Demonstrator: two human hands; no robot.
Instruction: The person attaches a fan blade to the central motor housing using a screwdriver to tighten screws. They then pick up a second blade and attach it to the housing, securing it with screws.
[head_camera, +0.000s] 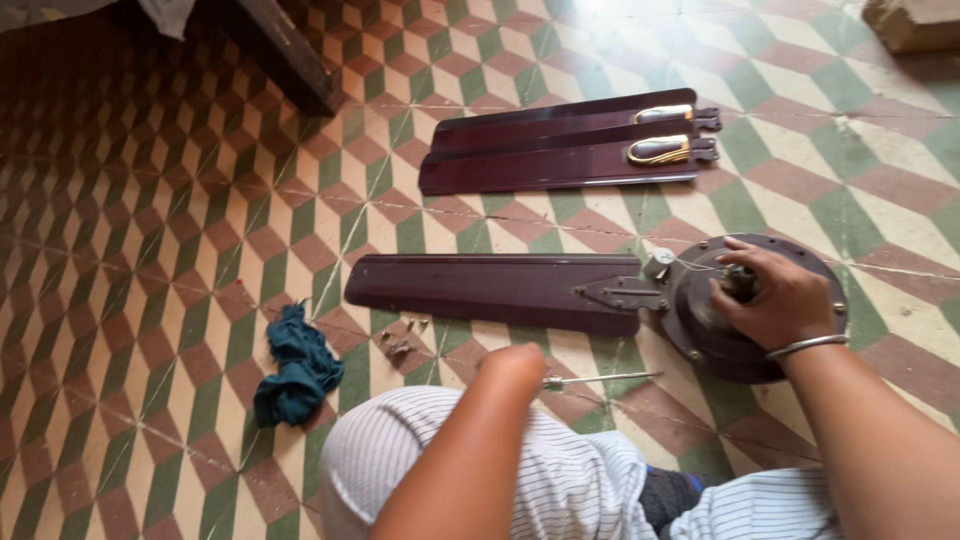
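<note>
Right hand, a silver bangle on its wrist, rests on the hub of the round dark maroon metal fan motor, fingers curled together around the small centre shaft there. Left hand is bent at the wrist near the knee; whether its fingers are apart or closed I cannot tell, since they are hidden behind the wrist.

The floor fills the room: old patterned tiles in cream, green and reddish-brown cubes, worn and sunlit at the top right. The motor lies flat on it with one long dark maroon blade attached, pointing left. Two loose matching blades with gold-coloured trim lie side by side further off. A crumpled teal cloth sits left of the knee, a thin metal screwdriver shaft lies just beside the left wrist, and small loose screws lie below the attached blade.
</note>
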